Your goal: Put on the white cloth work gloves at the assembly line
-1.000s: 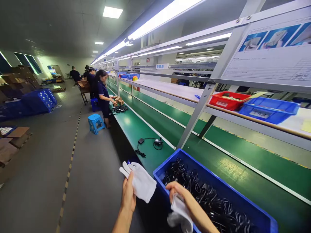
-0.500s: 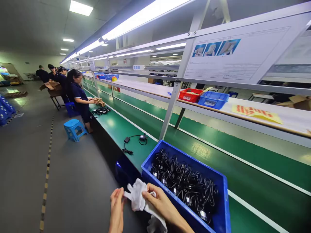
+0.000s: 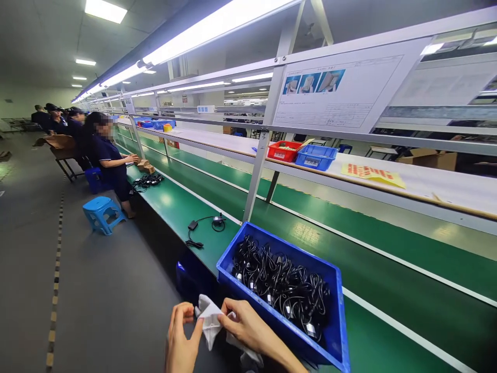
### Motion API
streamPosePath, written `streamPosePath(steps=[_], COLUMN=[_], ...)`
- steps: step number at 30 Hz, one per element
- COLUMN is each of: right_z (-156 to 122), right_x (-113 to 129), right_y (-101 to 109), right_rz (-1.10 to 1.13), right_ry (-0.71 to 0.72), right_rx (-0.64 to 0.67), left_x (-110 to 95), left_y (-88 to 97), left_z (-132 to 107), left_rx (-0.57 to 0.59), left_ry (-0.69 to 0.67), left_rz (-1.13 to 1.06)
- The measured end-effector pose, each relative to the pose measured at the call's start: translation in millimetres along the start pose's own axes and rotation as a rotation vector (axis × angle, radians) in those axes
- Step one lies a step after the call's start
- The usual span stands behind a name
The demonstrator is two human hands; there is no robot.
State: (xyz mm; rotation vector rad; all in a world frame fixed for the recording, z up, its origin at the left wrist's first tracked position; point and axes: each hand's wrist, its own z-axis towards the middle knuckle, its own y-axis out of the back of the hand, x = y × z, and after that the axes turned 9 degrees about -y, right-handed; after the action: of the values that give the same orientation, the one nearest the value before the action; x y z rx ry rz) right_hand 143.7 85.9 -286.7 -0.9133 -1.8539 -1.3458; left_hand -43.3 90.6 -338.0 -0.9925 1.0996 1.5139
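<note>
Low in the frame's centre, both bare hands bunched on white cloth gloves [image 3: 212, 320], just left of the near corner of the blue bin [image 3: 337, 331]. Left hand [image 3: 179, 342] pinching the cloth between thumb and curled fingertips; right hand [image 3: 246, 329] with fingers pressed together over the fabric, thumb tucked beneath, gripping it. More white cloth hanging under the right wrist, at the bottom edge. Bin packed with coiled black cables [image 3: 281, 292], resting on the green bench strip [image 3: 174, 204] beside the green conveyor belt [image 3: 388, 259]. Further up the strip, toward mid-frame, one loose black adapter with cord [image 3: 205, 228]. At upper left, a seated co-worker [image 3: 106, 155] handling small brown boxes [image 3: 144, 167], a blue stool [image 3: 101, 212] nearby. On the shelf at centre right, a red tray [image 3: 283, 151] and a small blue tray [image 3: 315, 156]; above, a work instruction sheet [image 3: 334, 93]. Judged from the grips: sorting out a glove, seemingly finding its cuff. Next move likely calling for spreading that opening with one hand and sliding the other hand's fingers in, without dropping the spare cloth.
</note>
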Motion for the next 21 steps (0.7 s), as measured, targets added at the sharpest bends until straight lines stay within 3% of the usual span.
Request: streamPosePath(steps=[2,5,9,13,15,17,19,21], right_z=[-0.3,0.6,6.8,10.8,8.3,3.6,-0.1,-0.6], right_x=[1.6,1.5,-11.4,-25.1,-25.4,-21.5,-16.5,-13.3], right_y=[-1.8,-5.9,-11.0,-24.9,-33.7,-39.9,-42.3,-42.3], right_rz=[-0.065,-0.184,-0.372,-0.531,-0.568,-0.565,-0.539,-0.518], right_ry=[0.002,0.015,0.035,0.074,0.121,0.192,0.264,0.318], right_rx=[-0.021,-0.061,-0.143,-0.154,-0.141,-0.123,-0.107,-0.099], left_x=[-5.5,-3.3,19.3,27.9,20.5,10.4,3.8,4.2], left_y=[-11.8,-28.3,-26.9,-18.1,-17.9,-21.7,-29.8,-41.4], left_z=[-10.0,-21.5,-16.9,-5.4,2.1,10.8,18.5,23.4], left_rx=[-0.024,0.112,0.32,0.425,0.397,0.314,0.183,0.003], left_ry=[-0.179,-0.265,-0.203,0.046,0.186,0.307,0.425,0.493], left_rz=[0.053,0.019,0.093,0.103,0.026,-0.219,-0.523,-0.68])
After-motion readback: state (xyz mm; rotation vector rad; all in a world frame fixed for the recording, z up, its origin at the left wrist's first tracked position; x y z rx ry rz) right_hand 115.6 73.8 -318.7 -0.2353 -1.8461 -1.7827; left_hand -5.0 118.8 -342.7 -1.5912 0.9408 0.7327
